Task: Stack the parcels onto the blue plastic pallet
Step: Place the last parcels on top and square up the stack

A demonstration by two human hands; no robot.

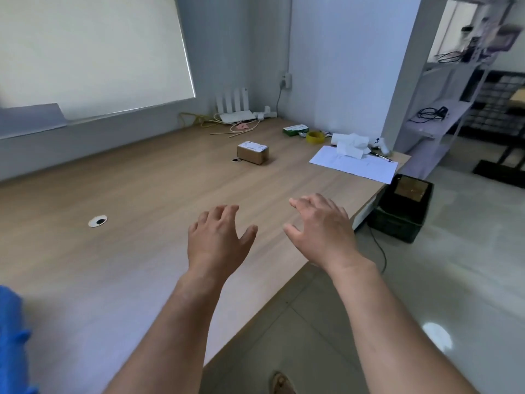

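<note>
From the head camera, one small parcel is seen on the wooden table toward 12 o'clock, not yet picked up. The left hand and right hand are spread and empty. Blue plastic, probably the pallet, is glimpsed at 8 o'clock; any stacked parcels are hidden.

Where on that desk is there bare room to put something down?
Bare wood runs from the small parcel back to both hands and left past the cable hole. The far right corner is crowded: paper sheet, tissues, yellow tape roll.
</note>
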